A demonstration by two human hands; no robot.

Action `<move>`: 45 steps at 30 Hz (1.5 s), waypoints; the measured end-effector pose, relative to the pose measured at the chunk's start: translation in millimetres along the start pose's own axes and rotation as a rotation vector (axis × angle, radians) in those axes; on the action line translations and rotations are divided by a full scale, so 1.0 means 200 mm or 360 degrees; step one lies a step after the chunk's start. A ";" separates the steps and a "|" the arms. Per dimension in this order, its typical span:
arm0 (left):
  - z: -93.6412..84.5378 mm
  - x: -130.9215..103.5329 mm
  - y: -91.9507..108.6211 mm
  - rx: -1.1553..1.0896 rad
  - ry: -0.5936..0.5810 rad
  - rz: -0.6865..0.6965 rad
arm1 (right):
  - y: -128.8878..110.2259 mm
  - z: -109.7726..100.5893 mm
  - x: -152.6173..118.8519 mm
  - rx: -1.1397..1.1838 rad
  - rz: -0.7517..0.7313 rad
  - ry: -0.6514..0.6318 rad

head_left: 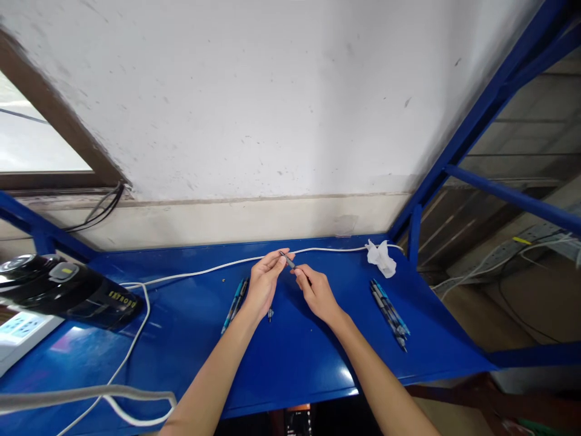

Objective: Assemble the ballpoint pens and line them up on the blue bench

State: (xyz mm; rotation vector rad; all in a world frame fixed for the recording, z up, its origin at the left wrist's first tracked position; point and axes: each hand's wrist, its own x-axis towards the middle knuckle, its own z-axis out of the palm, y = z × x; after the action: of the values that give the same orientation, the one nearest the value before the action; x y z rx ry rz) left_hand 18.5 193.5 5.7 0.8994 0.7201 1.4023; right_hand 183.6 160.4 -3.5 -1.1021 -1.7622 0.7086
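Note:
Over the middle of the blue table, my left hand (267, 280) and my right hand (315, 292) are close together on one slim dark pen (288, 261). The left fingers pinch its upper end, and the right fingers close round the lower end, which they partly hide. Left of my left hand lie a few blue and black pens (235, 306). Just under that hand a small dark pen part with a clear tip (270, 314) shows, mostly covered. Off to the right, a bundle of several blue and grey pens (389, 313) lies on the table.
A crumpled white tissue (382, 258) rests at the back right. Along the back runs a white cable (204, 272). A black bottle-like appliance (68, 290) and a white power strip (22, 336) stand at the left. Blue frame bars (472, 127) rise at the right.

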 end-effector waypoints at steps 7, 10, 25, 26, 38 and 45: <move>0.00 0.00 0.02 -0.0038 -0.0099 0.0011 | 0.02 0.02 0.01 0.0726 0.0314 -0.0184; 0.01 0.00 0.03 -0.0069 -0.0110 -0.0016 | 0.01 0.03 0.01 0.0988 0.0403 -0.0306; -0.01 0.00 0.09 -0.0176 -0.0033 -0.0101 | -0.03 0.02 -0.06 -0.0201 -0.0595 -0.0338; -0.01 0.00 0.09 -0.0166 -0.0031 -0.0095 | -0.03 0.02 -0.06 -0.0218 -0.0605 -0.0341; 0.04 -0.03 0.09 0.0097 -0.0037 -0.0005 | 0.01 0.04 -0.06 -0.0396 -0.0715 -0.0256; 0.03 -0.03 0.09 0.0104 -0.0044 -0.0020 | -0.02 0.04 -0.05 -0.0349 -0.0658 -0.0288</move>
State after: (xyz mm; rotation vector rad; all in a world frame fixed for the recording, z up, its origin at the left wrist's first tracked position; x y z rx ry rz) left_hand 14.5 185.7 24.2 0.9620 0.7526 1.3594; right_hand 177.6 149.1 -7.9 -0.7898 -2.1767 0.3753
